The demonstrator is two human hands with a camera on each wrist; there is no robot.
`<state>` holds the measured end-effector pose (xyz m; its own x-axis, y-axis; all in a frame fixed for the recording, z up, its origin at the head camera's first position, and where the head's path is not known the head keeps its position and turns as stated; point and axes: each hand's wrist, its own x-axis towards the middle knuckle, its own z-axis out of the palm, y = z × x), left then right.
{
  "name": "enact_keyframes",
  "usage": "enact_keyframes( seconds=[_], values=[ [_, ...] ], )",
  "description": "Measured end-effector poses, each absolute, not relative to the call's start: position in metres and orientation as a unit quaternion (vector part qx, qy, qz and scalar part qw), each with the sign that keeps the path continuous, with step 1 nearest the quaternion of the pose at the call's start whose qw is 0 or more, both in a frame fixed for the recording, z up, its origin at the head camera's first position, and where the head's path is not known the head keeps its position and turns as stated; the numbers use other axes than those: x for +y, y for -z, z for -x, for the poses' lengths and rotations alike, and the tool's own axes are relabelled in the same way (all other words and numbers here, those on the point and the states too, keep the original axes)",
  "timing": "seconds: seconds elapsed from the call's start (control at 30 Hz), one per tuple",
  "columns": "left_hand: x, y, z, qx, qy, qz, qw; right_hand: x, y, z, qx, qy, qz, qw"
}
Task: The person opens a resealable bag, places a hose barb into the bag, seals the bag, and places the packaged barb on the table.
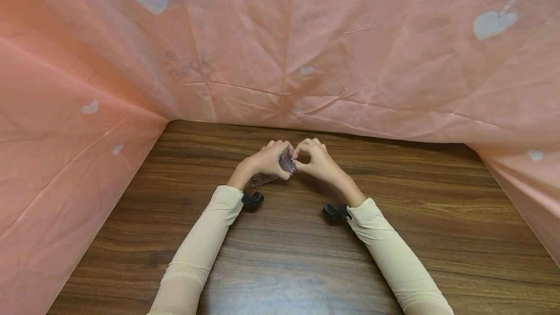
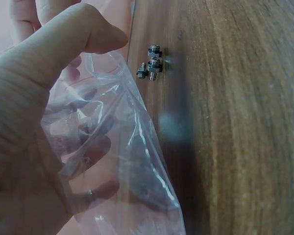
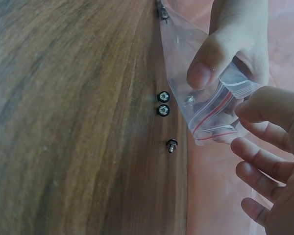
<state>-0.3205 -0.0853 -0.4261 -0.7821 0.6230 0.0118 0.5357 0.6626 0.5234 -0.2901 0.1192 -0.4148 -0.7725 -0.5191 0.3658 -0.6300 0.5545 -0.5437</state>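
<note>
A clear zip bag (image 3: 179, 56) with red lines along its mouth is in my left hand (image 1: 268, 160), whose thumb lies over the bag in the right wrist view. Behind the film, the other left fingers (image 2: 95, 152) show through in the left wrist view. My right hand (image 1: 323, 163) pinches the bag's mouth between thumb and index finger; its other fingers are loosely bent. Several small metal fittings (image 2: 155, 66) with black rings stand on the table just below the hands. One dark metal piece (image 3: 163, 12) shows at the bag's lower end.
The brown wood-grain table (image 1: 280, 256) extends around both forearms. Pink cloth (image 1: 245, 62) with white hearts hangs behind and along both sides. Black wrist cameras (image 1: 253, 200) sit by the cream sleeves (image 1: 205, 242).
</note>
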Motion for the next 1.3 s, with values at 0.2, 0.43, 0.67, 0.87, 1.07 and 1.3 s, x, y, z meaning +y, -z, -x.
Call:
enact_keyframes(
  seconds=[0.2, 0.43, 0.67, 0.87, 1.07, 1.3],
  values=[
    [-0.0854, 0.4257, 0.3199, 0.907, -0.256, -0.323, 0.083, 0.1186, 0.4162, 0.2898, -0.878, -0.338, -0.326, 0.088],
    [-0.0854, 0.4241, 0.3194, 0.906, -0.256, -0.327, 0.085, 0.1181, 0.4153, 0.2891, -0.876, -0.346, -0.323, 0.096],
    [-0.0885, 0.4211, 0.3198, 0.905, -0.265, -0.318, 0.093, 0.1185, 0.4152, 0.2911, -0.875, -0.346, -0.322, 0.1],
    [-0.0906, 0.42, 0.3224, 0.906, -0.271, -0.313, 0.091, 0.1181, 0.4132, 0.2904, -0.879, -0.34, -0.318, 0.104],
    [-0.0922, 0.4185, 0.3227, 0.905, -0.277, -0.312, 0.085, 0.1175, 0.4127, 0.2893, -0.884, -0.332, -0.311, 0.106],
    [-0.0936, 0.4179, 0.3228, 0.906, -0.276, -0.31, 0.079, 0.1191, 0.4125, 0.2893, -0.888, -0.324, -0.308, 0.109]
  ],
)
